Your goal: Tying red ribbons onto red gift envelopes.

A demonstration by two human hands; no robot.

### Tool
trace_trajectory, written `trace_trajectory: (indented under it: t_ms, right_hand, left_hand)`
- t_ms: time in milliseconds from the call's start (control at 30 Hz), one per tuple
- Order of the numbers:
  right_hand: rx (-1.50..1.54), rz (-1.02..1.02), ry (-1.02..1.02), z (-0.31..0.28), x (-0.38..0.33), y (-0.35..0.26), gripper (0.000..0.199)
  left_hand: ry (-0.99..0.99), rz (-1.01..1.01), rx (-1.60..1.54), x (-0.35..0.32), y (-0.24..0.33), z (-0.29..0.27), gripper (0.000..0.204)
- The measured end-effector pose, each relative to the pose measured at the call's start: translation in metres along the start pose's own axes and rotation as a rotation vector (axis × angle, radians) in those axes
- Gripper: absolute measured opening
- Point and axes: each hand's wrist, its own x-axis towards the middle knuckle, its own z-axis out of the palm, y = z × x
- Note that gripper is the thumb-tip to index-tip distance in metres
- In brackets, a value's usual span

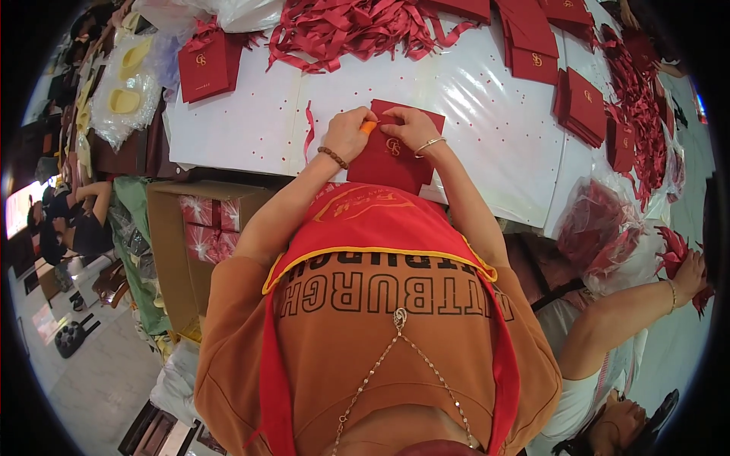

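A flat dark red paper bag (389, 169) with a gold monogram lies in front of me at the near edge of the white table. Over its upper left side, my left hand (348, 135) is closed around a small orange tool (369, 127), most of it hidden by the fingers. My right hand (414, 131) rests over the bag's upper part, thumb and fingers pinched together close to the orange tool. What those fingertips hold is too small to make out. A loose red ribbon (309, 129) lies just left of my left hand.
Red ribbons (342, 34) are heaped at the far side. Stacked red bags lie at the far left (207, 72) and right (582, 106). An open cardboard box (169, 251) with wrapped red packs stands at left. Another person's arm (623, 323) reaches in at right.
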Motion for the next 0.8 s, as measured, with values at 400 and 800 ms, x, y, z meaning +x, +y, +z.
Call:
trace_trajectory:
  t_ms: [400, 800]
  right_hand:
    - [0.173, 0.016, -0.082, -0.001, 0.001, -0.001, 0.035]
    - [0.106, -0.011, -0.074, -0.002, -0.002, -0.007, 0.035]
  left_hand:
    - [-0.082, 0.087, 0.148, 0.009, -0.001, -0.008, 0.01]
    - [-0.234, 0.196, 0.28, 0.019, 0.0, -0.017, 0.008]
